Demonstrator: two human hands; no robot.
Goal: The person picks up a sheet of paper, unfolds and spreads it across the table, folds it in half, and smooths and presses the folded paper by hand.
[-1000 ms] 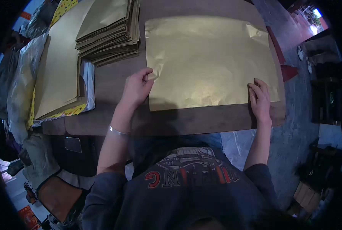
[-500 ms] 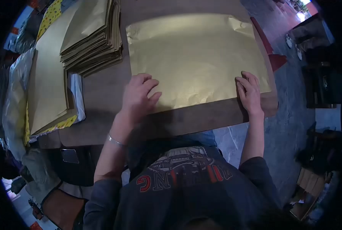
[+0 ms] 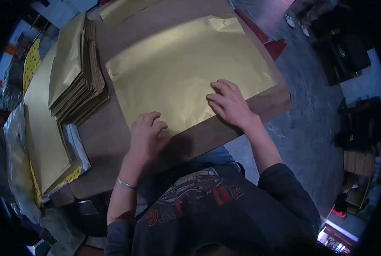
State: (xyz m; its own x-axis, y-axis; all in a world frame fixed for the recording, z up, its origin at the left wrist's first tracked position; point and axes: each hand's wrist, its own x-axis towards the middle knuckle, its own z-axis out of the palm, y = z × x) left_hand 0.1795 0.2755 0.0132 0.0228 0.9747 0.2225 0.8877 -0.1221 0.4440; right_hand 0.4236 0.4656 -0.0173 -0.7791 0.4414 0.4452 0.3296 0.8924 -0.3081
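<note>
A large gold paper sheet (image 3: 177, 68) lies on the brown table, its near edge slightly creased and its far corners crumpled. My left hand (image 3: 147, 134), with a silver bracelet on the wrist, is at the sheet's near left corner, fingers curved and apart. Over the near edge, right of its middle, my right hand (image 3: 229, 102) rests with bent, parted fingers. Neither hand shows anything gripped. Part of the near edge is hidden beneath the hands.
On the left stands a thick stack of folded brown paper (image 3: 77, 72), beside a pile of large flat sheets (image 3: 43, 136) on yellow patterned wrapping. Another gold sheet (image 3: 126, 10) lies at the far edge. A person's shoes (image 3: 297, 24) show at upper right.
The view has turned, so the table and sheet appear tilted. My right hand has moved left along the near edge, closer to my left hand. My left hand remains near the left corner.
</note>
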